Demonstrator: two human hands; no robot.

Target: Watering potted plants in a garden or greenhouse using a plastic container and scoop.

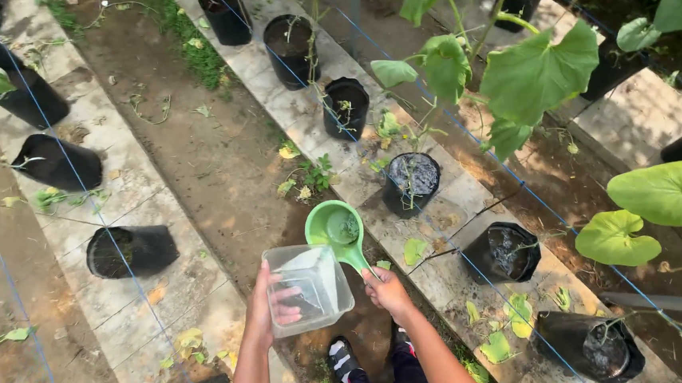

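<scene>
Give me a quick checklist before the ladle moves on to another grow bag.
1. Left hand grips the clear tub: ok, fingers show through its wall.
2. Right hand holds the green ladle by its handle: ok.
3. Ladle loaded: ok, liquid shows in the bowl.
4. Ladle clear of the tub: ok, its bowl is raised past the rim.
5. Nearest bags and already wet: ok, both surfaces glisten.
6. Liquid left in the tub: cannot tell.
</scene>
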